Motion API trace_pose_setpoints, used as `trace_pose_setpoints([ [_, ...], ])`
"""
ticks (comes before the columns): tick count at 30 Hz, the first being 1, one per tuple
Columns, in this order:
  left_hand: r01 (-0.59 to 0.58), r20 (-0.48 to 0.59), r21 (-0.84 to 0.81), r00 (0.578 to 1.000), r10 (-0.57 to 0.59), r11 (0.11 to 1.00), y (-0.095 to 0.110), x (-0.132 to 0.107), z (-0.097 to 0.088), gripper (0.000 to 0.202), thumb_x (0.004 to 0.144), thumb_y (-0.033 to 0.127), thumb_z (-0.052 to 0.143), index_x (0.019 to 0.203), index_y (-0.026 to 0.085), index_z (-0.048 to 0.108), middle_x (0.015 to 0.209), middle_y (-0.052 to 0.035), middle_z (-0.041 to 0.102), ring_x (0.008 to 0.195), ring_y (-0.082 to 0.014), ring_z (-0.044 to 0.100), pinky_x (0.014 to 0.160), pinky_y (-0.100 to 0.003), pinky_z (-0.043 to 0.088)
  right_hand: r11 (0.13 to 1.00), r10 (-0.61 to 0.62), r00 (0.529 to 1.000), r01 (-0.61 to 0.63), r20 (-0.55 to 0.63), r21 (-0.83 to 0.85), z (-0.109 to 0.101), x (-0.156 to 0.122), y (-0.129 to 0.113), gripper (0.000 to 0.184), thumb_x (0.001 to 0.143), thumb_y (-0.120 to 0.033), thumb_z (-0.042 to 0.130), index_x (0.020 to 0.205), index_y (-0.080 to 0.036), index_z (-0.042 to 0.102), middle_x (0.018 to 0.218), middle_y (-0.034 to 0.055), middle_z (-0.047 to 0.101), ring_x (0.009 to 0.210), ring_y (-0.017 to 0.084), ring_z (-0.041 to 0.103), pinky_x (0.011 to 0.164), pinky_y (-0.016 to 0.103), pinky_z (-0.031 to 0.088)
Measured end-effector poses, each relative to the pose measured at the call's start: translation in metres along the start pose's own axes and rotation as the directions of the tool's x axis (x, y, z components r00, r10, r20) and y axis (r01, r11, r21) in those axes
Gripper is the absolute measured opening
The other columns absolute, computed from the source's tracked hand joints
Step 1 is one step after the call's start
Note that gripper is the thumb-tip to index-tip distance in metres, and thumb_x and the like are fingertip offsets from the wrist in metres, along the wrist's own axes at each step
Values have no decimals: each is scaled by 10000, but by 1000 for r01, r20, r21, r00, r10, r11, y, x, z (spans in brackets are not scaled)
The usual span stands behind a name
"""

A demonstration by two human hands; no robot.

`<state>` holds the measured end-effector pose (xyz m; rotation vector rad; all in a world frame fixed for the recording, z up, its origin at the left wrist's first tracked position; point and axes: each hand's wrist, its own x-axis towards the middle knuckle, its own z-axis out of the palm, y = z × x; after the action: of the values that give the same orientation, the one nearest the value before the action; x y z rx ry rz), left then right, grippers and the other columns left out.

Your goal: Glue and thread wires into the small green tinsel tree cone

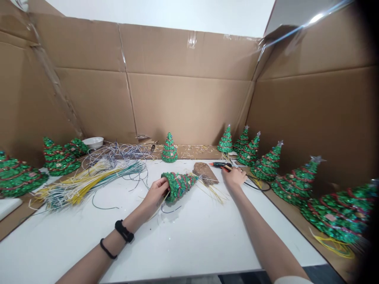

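Observation:
My left hand (156, 193) grips a small green Christmas tree (179, 185) by its base, fingers wrapped over the rim. The tree lies on its side, its tip pointing right, with red garland around it. Thin wires run out by the base. My right hand (235, 176) is closed on a black hot glue gun (220, 164) with an orange nozzle pointing left; part of its body is hidden by my fingers. Between the tree and the gun lies a brown, glue-smeared piece of cardboard (205, 173), with yellow wires beside it.
Finished-looking trees with silver stars (269, 161) line the right side. One tree (169, 148) stands at the back, others (57, 157) at left. Bundled yellow, white and green wires (85, 181) lie left. A white bowl (93, 142) sits behind them. Cardboard walls (189, 98) enclose the white table (189, 244).

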<state>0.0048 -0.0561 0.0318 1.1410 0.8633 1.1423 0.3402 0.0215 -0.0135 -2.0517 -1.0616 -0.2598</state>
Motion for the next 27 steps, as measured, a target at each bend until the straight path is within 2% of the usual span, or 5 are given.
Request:
trace_pose_setpoints([
  [4,-14,10,19,1000,14,1000,-5,3,-3,259,675,380,670,646,149,558,556,45,480,475,-57,332,462,-202,211,999,-8,997,11,-73,39,-11,-2,-13,471,675,-487,593,956,-111,627,1045,251,576,1021,414,447,830,568,326],
  [7,-22,8,33,1000,22,999,-6,5,-6,252,687,375,652,644,147,555,561,38,484,475,-56,325,458,-202,204,956,-161,982,181,-102,232,-27,-14,-44,452,734,-471,563,1020,-123,595,1031,211,588,990,353,487,856,513,350],
  [11,-43,12,63,999,42,997,-7,6,-7,258,687,380,642,630,149,541,562,36,475,479,-60,329,459,-202,219,670,-448,889,265,93,693,-46,-62,-103,304,851,-438,455,931,-183,600,831,70,630,756,213,557,722,359,438],
  [15,-68,19,72,998,67,995,-6,6,-7,245,689,374,647,660,144,570,558,40,461,494,-67,344,474,-203,242,454,-681,726,316,95,833,-61,-111,-140,219,859,-422,517,842,-227,616,831,37,639,787,198,562,719,328,437],
  [27,-83,51,70,996,79,994,-11,6,-10,183,744,304,603,670,142,559,577,36,468,511,-70,347,497,-212,238,438,-751,652,376,103,817,-70,-120,-148,220,891,-392,486,752,-236,559,810,35,627,808,212,532,754,357,402],
])
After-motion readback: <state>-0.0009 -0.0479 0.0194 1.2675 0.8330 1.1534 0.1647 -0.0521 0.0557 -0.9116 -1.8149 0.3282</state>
